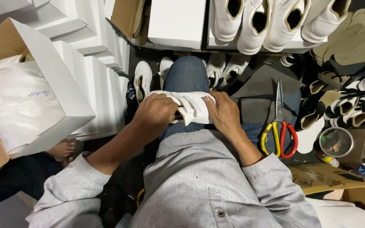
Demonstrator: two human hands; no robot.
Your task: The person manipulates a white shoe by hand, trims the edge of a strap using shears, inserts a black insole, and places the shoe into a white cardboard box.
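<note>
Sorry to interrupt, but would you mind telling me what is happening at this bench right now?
A seated person in a grey shirt holds a white strap-fastened shoe on their denim-covered knee, the left hand and the right hand gripping it from either side. Scissors with yellow and red handles lie on the other thigh. More white shoes stand in a row ahead, and an open white cardboard box holding white wrapping sits to the left.

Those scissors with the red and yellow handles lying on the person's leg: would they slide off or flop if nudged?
The scissors look rigid metal, so they probably won't flop. They lie flat on soft fabric over the right leg, so they likely grip rather than skate. Their loop handles sit near the leg's edge, so a push might tip them off.
</note>
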